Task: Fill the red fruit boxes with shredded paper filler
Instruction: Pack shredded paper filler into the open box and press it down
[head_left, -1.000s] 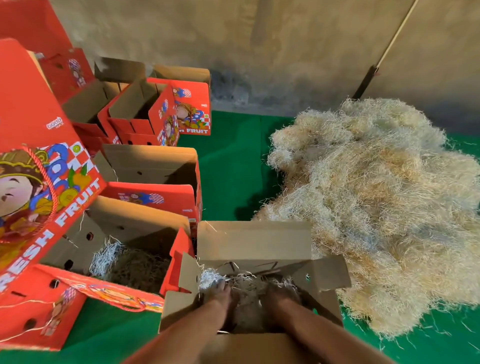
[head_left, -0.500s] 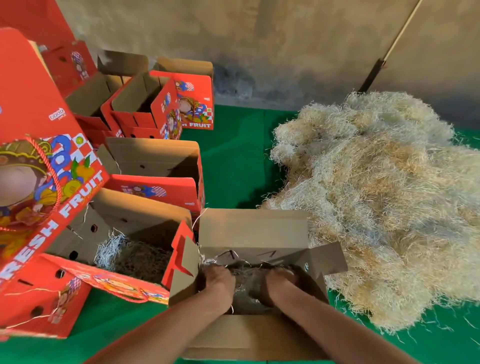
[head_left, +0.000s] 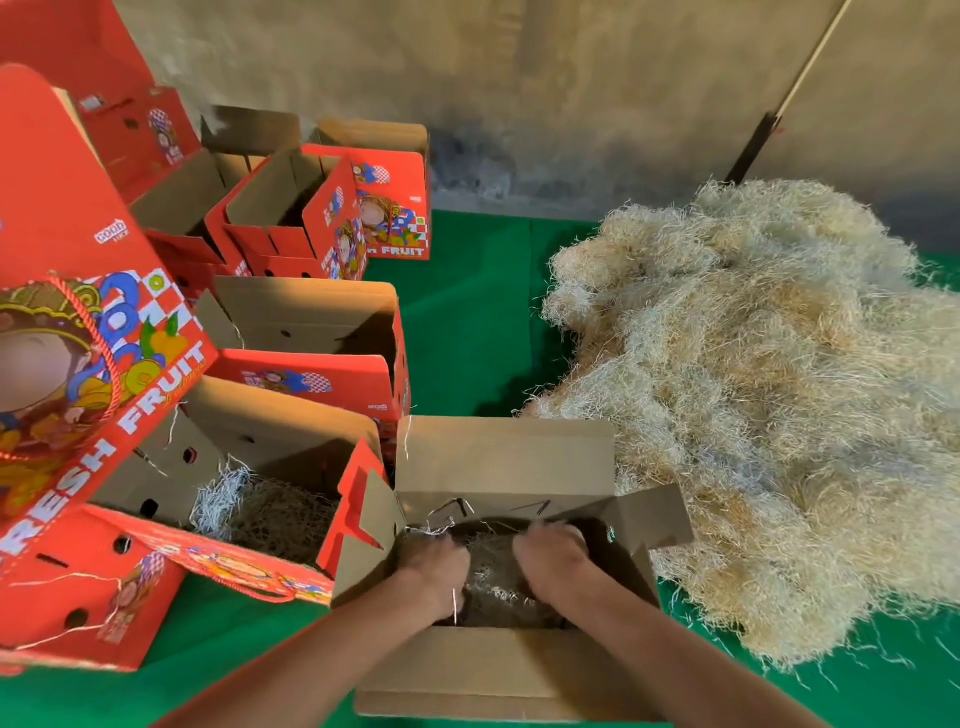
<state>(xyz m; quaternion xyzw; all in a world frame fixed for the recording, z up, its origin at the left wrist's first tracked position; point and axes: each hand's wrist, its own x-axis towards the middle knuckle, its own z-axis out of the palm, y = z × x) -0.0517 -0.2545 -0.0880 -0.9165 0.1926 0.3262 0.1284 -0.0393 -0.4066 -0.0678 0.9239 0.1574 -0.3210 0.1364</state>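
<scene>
Both hands, left hand (head_left: 434, 569) and right hand (head_left: 550, 558), are down in the nearest box (head_left: 504, 467) on the shredded paper (head_left: 491, 582); fingers hidden, can't tell their spread. Best to press it evenly into the corners

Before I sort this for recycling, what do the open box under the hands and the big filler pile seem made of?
Open box: seemingly corrugated cardboard, with matte brown flaps and a glossy red printed outside. Filler pile: thin tangled pale strands, probably shredded paper, though the look could also suit wood wool.
</scene>
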